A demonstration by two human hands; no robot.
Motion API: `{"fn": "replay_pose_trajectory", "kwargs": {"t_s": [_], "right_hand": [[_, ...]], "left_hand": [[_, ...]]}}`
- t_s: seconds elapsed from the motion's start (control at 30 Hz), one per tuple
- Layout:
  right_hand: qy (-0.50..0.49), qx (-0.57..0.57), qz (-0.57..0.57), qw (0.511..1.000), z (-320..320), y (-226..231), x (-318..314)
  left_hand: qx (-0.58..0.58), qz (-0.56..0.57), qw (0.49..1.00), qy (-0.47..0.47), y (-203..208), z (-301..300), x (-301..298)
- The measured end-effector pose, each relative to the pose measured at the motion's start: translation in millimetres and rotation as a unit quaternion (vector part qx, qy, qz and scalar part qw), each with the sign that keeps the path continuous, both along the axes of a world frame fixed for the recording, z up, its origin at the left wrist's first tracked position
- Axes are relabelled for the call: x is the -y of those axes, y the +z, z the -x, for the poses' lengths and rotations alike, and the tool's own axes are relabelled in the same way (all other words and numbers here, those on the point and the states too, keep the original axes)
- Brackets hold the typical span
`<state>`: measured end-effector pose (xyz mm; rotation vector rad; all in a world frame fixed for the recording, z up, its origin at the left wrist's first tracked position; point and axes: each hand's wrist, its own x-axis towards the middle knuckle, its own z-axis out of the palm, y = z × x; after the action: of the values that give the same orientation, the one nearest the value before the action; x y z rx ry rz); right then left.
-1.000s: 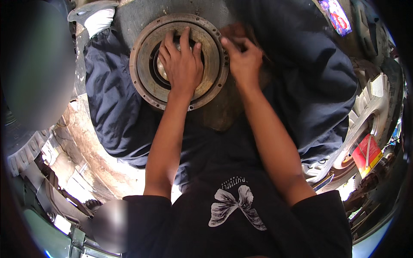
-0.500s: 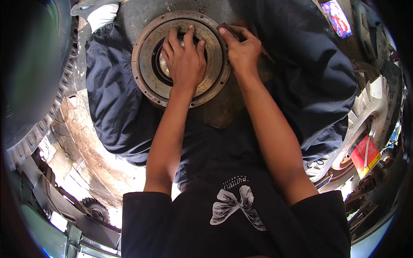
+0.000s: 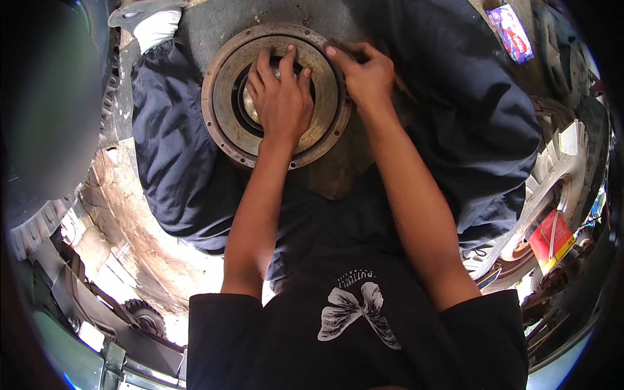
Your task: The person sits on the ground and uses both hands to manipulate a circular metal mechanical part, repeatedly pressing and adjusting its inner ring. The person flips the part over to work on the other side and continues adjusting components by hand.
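Left hand [image 3: 281,101]: fingers spread, laid across centre of round metal part [image 3: 326,107]. Right hand [image 3: 372,75]: fingers curled at part's upper right rim; whether anything is pinched cannot be told. Part set between dark-trousered legs [image 3: 170,143].

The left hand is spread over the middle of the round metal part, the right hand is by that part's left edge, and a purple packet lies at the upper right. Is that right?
Not quite: the head view shows the right hand by the right edge of the round metal part, not its left edge. The rest stands.
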<state>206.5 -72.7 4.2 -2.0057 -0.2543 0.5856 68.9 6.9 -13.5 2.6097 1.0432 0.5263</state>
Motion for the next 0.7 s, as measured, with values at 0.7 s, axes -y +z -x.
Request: {"fn": "replay_pose_trajectory", "kwargs": {"t_s": [0.7], "right_hand": [[0.094, 0.082, 0.096, 0.988, -32, 1, -45]], "left_hand": [[0.010, -0.009, 1.000, -0.011, 0, -4, 2]]}}
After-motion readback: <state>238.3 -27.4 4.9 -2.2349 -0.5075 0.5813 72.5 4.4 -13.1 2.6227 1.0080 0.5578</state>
